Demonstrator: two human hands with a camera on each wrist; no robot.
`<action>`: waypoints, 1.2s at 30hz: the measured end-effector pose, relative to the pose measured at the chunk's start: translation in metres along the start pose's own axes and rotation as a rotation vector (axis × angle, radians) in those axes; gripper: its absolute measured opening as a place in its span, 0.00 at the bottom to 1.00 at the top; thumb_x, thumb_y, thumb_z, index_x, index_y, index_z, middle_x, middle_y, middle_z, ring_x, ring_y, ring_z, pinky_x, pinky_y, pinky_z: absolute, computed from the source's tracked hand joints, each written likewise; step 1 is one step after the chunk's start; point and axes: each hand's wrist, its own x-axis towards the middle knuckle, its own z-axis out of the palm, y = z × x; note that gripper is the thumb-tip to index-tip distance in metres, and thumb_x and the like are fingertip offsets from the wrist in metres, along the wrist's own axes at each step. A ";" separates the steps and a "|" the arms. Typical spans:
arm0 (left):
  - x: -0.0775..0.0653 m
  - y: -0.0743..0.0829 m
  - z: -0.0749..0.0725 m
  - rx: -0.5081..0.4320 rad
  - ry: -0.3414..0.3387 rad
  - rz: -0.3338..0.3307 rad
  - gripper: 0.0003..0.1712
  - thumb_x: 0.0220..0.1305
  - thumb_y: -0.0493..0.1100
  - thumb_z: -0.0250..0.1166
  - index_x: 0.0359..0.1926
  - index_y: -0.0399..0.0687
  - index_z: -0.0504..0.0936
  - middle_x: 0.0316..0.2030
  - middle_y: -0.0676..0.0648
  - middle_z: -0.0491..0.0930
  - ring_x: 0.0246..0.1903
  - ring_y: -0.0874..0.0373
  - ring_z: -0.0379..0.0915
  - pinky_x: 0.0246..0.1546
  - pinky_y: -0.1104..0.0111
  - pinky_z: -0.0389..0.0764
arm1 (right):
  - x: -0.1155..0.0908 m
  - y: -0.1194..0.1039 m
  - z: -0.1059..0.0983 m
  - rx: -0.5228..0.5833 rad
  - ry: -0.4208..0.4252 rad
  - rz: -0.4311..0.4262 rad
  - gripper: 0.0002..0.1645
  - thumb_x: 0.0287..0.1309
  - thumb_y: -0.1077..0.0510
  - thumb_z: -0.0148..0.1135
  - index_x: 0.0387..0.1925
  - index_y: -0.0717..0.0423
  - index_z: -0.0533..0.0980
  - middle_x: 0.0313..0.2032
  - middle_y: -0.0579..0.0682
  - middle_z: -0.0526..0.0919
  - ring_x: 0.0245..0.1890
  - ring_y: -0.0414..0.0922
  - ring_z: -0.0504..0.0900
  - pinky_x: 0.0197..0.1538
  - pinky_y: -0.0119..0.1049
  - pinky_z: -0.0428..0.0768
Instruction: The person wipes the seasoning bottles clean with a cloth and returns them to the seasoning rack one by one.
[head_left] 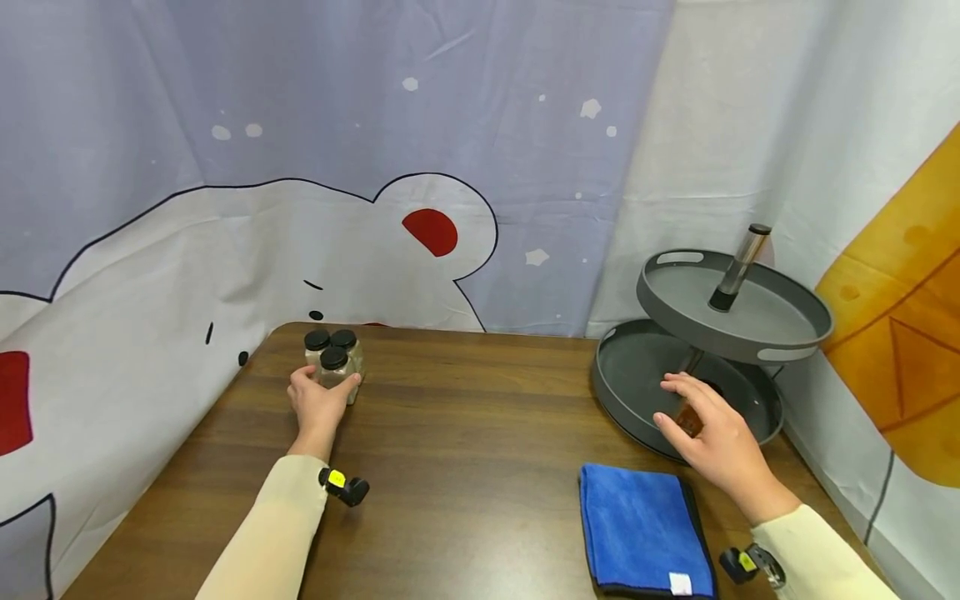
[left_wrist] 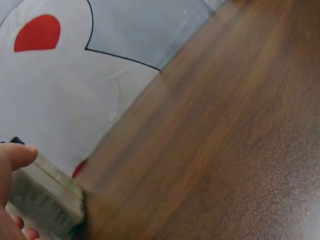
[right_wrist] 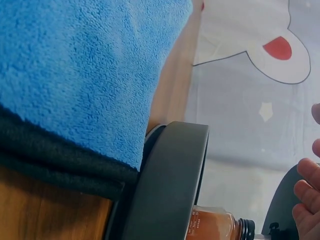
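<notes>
Three glass jars with black lids stand clustered at the table's far left. My left hand holds the front jar, thumb on one side and fingers on the other. In the left wrist view the thumb lies along a clear jar with pale contents. My right hand hovers by the lower tray of a grey two-tier stand, fingers apart and loosely bent. A jar of orange-brown contents with a black lid stands on that tray, partly behind the hand in the head view.
A folded blue cloth with a dark edge lies on the wooden table in front of the stand. The stand's upper tray overhangs the lower one, with a post rising through it. Printed curtains line the back and sides.
</notes>
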 end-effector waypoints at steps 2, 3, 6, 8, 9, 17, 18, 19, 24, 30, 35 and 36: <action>0.002 -0.003 0.003 -0.007 0.005 0.001 0.46 0.60 0.48 0.73 0.68 0.37 0.56 0.67 0.29 0.55 0.68 0.35 0.54 0.68 0.47 0.60 | -0.001 -0.001 0.000 -0.003 0.000 -0.003 0.31 0.53 0.59 0.76 0.59 0.53 0.77 0.64 0.52 0.76 0.48 0.45 0.80 0.50 0.23 0.68; 0.003 -0.004 0.004 -0.013 0.007 0.003 0.45 0.60 0.47 0.73 0.68 0.36 0.57 0.66 0.29 0.56 0.68 0.35 0.55 0.68 0.47 0.60 | -0.002 -0.002 0.001 -0.005 0.000 -0.006 0.31 0.53 0.59 0.76 0.59 0.53 0.77 0.64 0.53 0.76 0.50 0.47 0.80 0.51 0.23 0.67; 0.004 -0.007 0.008 -0.027 0.023 0.012 0.44 0.60 0.46 0.73 0.67 0.34 0.58 0.65 0.29 0.57 0.67 0.35 0.57 0.67 0.48 0.61 | -0.004 -0.004 0.000 -0.006 0.001 -0.018 0.30 0.52 0.60 0.76 0.58 0.54 0.78 0.63 0.54 0.77 0.47 0.44 0.80 0.47 0.24 0.70; 0.005 -0.010 0.010 -0.032 0.034 0.020 0.43 0.60 0.45 0.73 0.67 0.33 0.58 0.64 0.29 0.58 0.65 0.35 0.59 0.67 0.49 0.61 | -0.005 -0.005 0.000 -0.009 0.000 -0.025 0.30 0.51 0.61 0.76 0.58 0.54 0.78 0.63 0.53 0.77 0.47 0.44 0.80 0.45 0.25 0.71; 0.006 -0.012 0.011 -0.035 0.039 0.025 0.43 0.60 0.45 0.73 0.66 0.33 0.58 0.63 0.29 0.59 0.65 0.35 0.59 0.67 0.49 0.61 | -0.005 -0.005 0.000 -0.009 0.000 -0.027 0.30 0.51 0.61 0.77 0.57 0.54 0.78 0.63 0.53 0.77 0.46 0.43 0.80 0.44 0.26 0.72; 0.009 -0.021 0.015 -0.024 0.034 0.055 0.41 0.62 0.43 0.72 0.66 0.31 0.60 0.63 0.29 0.61 0.66 0.36 0.59 0.68 0.48 0.61 | -0.011 -0.003 -0.001 -0.026 -0.006 -0.035 0.29 0.50 0.61 0.77 0.56 0.53 0.79 0.62 0.52 0.78 0.48 0.43 0.80 0.42 0.25 0.73; 0.009 -0.021 0.015 -0.022 0.031 0.054 0.41 0.62 0.43 0.72 0.66 0.31 0.60 0.63 0.29 0.61 0.66 0.36 0.59 0.68 0.49 0.61 | -0.011 -0.003 -0.002 -0.024 -0.008 -0.035 0.29 0.50 0.61 0.77 0.56 0.53 0.79 0.62 0.52 0.78 0.49 0.44 0.80 0.41 0.25 0.73; 0.009 -0.021 0.015 -0.020 0.029 0.056 0.40 0.62 0.43 0.71 0.66 0.32 0.60 0.63 0.30 0.62 0.66 0.37 0.59 0.68 0.49 0.61 | -0.012 -0.003 -0.002 -0.022 -0.009 -0.034 0.29 0.50 0.61 0.77 0.56 0.53 0.79 0.62 0.52 0.78 0.49 0.44 0.80 0.41 0.24 0.73; 0.008 -0.019 0.014 -0.004 0.037 0.092 0.37 0.62 0.42 0.70 0.64 0.29 0.62 0.62 0.29 0.64 0.65 0.36 0.61 0.68 0.48 0.61 | -0.015 -0.001 -0.003 -0.010 -0.012 -0.038 0.29 0.50 0.62 0.77 0.55 0.54 0.79 0.61 0.51 0.79 0.49 0.44 0.80 0.41 0.24 0.73; -0.002 -0.017 0.016 0.023 0.046 0.150 0.32 0.62 0.41 0.70 0.59 0.28 0.65 0.56 0.28 0.67 0.60 0.35 0.64 0.64 0.47 0.64 | -0.016 0.000 -0.002 -0.004 -0.020 -0.047 0.28 0.50 0.63 0.77 0.55 0.50 0.79 0.61 0.49 0.79 0.57 0.49 0.78 0.46 0.23 0.73; -0.014 -0.014 0.024 0.012 -0.006 0.161 0.30 0.63 0.41 0.70 0.57 0.29 0.66 0.55 0.31 0.70 0.56 0.38 0.66 0.59 0.49 0.67 | -0.017 0.001 0.000 0.018 -0.027 -0.055 0.28 0.50 0.64 0.77 0.54 0.51 0.79 0.59 0.49 0.80 0.61 0.51 0.76 0.50 0.15 0.69; -0.016 -0.013 0.026 0.003 -0.019 0.165 0.29 0.63 0.41 0.70 0.56 0.29 0.66 0.54 0.31 0.70 0.55 0.39 0.67 0.57 0.49 0.68 | -0.018 0.002 0.000 0.024 -0.028 -0.056 0.27 0.50 0.64 0.77 0.53 0.51 0.79 0.59 0.49 0.80 0.62 0.51 0.75 0.52 0.14 0.68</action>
